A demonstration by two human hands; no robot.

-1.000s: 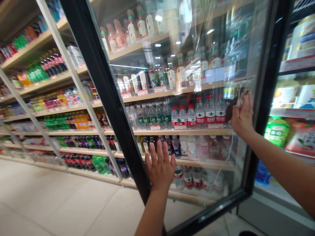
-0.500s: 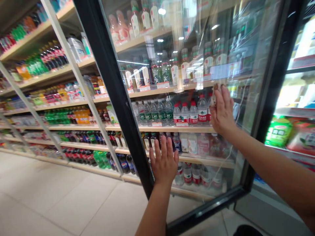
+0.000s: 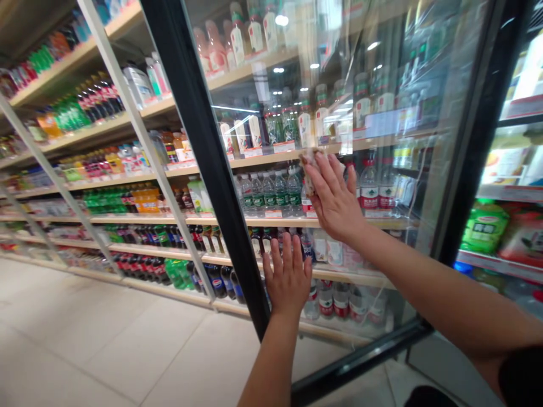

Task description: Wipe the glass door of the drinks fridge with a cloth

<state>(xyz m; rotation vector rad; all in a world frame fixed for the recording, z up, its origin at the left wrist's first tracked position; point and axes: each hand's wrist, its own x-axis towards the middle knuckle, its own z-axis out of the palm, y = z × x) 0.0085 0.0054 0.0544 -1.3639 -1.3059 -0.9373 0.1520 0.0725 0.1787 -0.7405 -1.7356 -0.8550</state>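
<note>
A black-framed glass fridge door (image 3: 203, 141) stands swung open in front of me. My left hand (image 3: 289, 278) lies flat on the lower glass beside the left frame, fingers spread. My right hand (image 3: 334, 195) presses a small pale cloth (image 3: 309, 169) against the middle of the pane, fingers stretched over it. Through the glass show shelves of water bottles (image 3: 271, 192) with red and green labels.
Long shelves of soft-drink bottles (image 3: 102, 198) run along the left wall above a pale tiled floor (image 3: 106, 350). The open fridge interior (image 3: 504, 226) with green and red packs is at the right, beyond the door's right frame (image 3: 475, 147).
My right hand with the cloth has slid left across the glass, from near the right frame to the middle. My left hand has stayed flat in the same spot.
</note>
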